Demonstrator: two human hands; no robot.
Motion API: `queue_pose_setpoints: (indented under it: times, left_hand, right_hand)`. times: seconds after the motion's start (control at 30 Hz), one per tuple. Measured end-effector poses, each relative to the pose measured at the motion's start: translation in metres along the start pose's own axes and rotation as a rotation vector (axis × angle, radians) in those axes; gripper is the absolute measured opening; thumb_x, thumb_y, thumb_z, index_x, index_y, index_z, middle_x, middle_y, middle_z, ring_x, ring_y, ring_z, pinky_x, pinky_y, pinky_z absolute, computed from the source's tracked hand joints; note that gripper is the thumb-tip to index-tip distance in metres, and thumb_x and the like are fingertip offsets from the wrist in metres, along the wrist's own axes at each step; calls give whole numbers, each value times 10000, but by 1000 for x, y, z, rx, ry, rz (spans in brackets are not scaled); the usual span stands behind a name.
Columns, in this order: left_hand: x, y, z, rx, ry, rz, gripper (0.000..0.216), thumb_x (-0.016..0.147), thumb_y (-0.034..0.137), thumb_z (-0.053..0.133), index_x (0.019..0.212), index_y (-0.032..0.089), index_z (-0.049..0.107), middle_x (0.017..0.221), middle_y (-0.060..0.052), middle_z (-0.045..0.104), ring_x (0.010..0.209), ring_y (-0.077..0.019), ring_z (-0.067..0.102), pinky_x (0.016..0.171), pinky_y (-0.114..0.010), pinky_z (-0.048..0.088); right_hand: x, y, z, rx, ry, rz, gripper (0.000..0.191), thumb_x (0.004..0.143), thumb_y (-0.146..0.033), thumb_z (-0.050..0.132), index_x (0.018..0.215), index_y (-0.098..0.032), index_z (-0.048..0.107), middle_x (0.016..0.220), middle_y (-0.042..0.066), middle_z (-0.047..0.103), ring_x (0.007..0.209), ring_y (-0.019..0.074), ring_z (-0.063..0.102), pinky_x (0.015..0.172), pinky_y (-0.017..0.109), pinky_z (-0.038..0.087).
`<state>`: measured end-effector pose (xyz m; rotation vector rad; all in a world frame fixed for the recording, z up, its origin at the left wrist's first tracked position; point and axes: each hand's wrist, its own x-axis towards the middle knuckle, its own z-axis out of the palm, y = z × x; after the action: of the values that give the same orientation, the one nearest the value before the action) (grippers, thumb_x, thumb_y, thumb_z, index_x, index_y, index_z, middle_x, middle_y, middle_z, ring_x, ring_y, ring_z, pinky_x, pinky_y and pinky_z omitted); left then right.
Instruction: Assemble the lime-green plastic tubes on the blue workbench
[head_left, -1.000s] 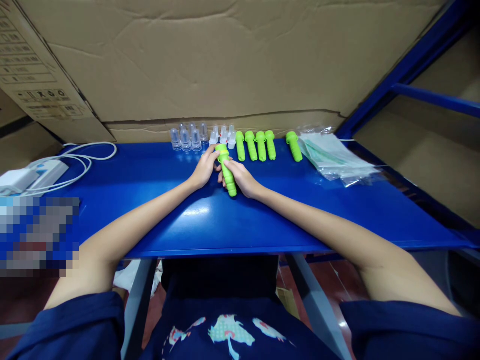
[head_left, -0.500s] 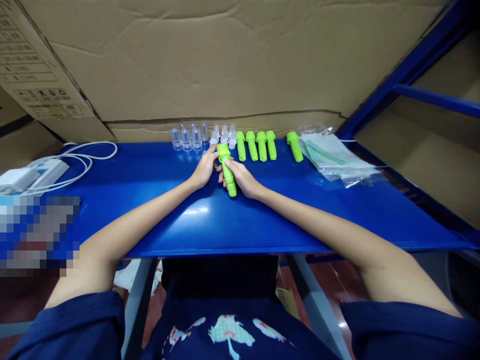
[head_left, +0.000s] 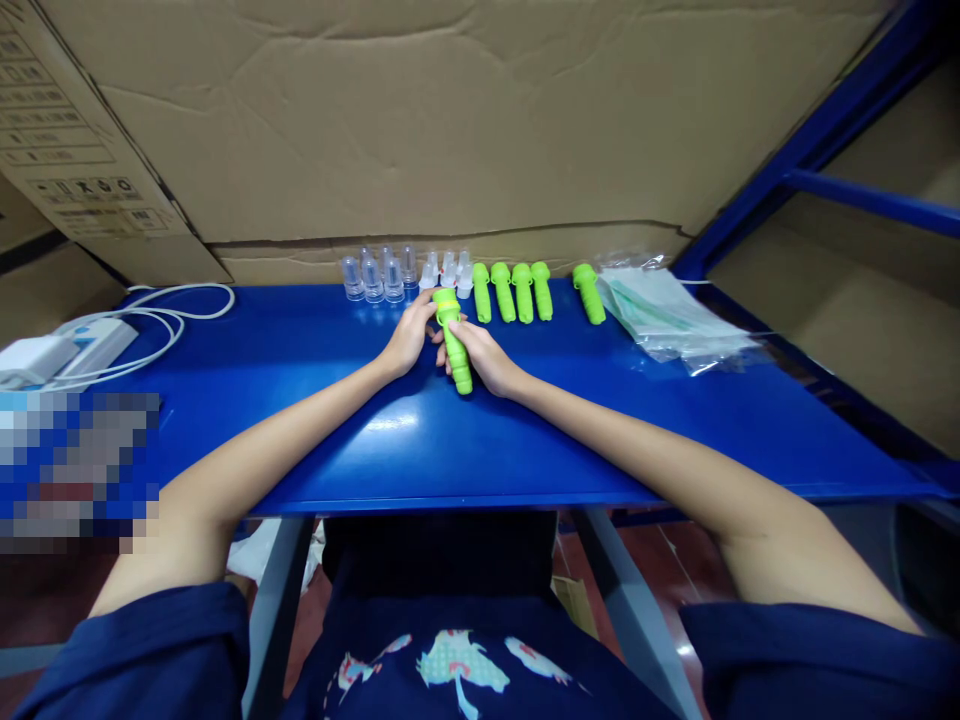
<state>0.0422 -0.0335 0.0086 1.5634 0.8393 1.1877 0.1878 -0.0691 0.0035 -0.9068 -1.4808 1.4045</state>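
A bright green, ribbed, torch-shaped plastic piece point(head_left: 459, 360) is held tilted over the table, its wider head pointing away from me. My right hand point(head_left: 486, 358) is closed around its body, the thumb lying along the top. At the wide head, the fingers and thumb of my left hand point(head_left: 409, 335) grip the ring from the left. Some fingertips are hidden behind the piece. Just beyond lies a row of several similar green pieces point(head_left: 523, 292), with one more green piece point(head_left: 589, 293) apart to the right. Clear bottle-like pieces point(head_left: 372, 280) and smaller clear-and-white pieces point(head_left: 448, 270) stand behind my left hand.
The blue table point(head_left: 315, 440) backs onto a cardboard wall point(head_left: 465, 130). Clear plastic bags point(head_left: 667, 310) lie at the right. A white power strip point(head_left: 97, 350) with looped cable sits at the far left, near a blurred-out patch. A blue metal frame point(head_left: 862, 200) rises on the right.
Almost nothing differs. Both hands keep their hold on the green piece, which has shifted at most very slightly.
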Motion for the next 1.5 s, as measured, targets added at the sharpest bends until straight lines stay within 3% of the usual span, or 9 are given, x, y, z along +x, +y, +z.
queue_pose_setpoints:
  times: [0.2,0.6,0.77,0.9,1.03,1.13,1.3,1.5]
  left_hand:
    - [2,-2,-1,-8,1,-3,409,946,287,389,1269,143,594,1007,-90,765,784,-145,676,622,-219,468]
    - [3,-5,-3,-79,-58,-10,475,939,412,445,1294,136,598,970,-90,774,569,-111,600,538,-225,451]
    - [3,-5,-3,-77,-52,-3,444,942,385,452,1282,135,589,1014,-98,770,720,-138,681,585,-217,468]
    - [3,-7,-3,-61,27,28,418,914,443,589,1230,169,582,986,-79,760,878,-176,711,674,-234,486]
    - [4,-10,-4,-30,147,67,478,868,546,692,1176,200,576,967,-63,747,920,-189,706,710,-251,483]
    - [5,-13,-6,-27,162,108,464,903,591,634,1151,200,605,1006,-70,739,928,-190,701,680,-244,468]
    - [8,-14,-7,-40,180,92,359,1007,482,485,1153,191,637,990,-64,707,871,-160,678,630,-225,454]
    - [9,-12,-6,-19,184,107,266,947,339,566,1164,203,637,869,-25,681,820,-147,659,620,-209,450]
  right_hand:
    - [0,1,-1,3,-5,-12,451,953,-635,552,883,-189,556,649,15,652,514,133,576,511,247,492]
    - [0,4,-3,15,-35,-35,436,959,-602,567,905,-170,580,662,22,668,527,128,585,537,242,491]
    - [1,5,-4,19,-41,-39,475,942,-653,564,884,-181,550,654,21,667,520,128,586,515,241,495]
    - [2,6,-3,37,-26,-16,491,927,-684,557,938,-198,494,648,3,657,507,125,586,478,231,486]
    - [4,11,-2,34,27,-41,533,847,-650,692,1007,-229,408,701,-37,664,506,110,595,458,217,477]
    - [5,15,-3,20,54,-102,559,805,-635,742,987,-238,394,731,-57,660,525,94,600,483,213,495]
    - [4,13,-3,24,56,-144,561,788,-667,740,976,-232,439,741,-61,647,544,86,595,496,214,502]
    - [2,9,-4,62,28,-100,569,781,-716,716,945,-226,478,751,-40,654,561,93,600,516,231,529]
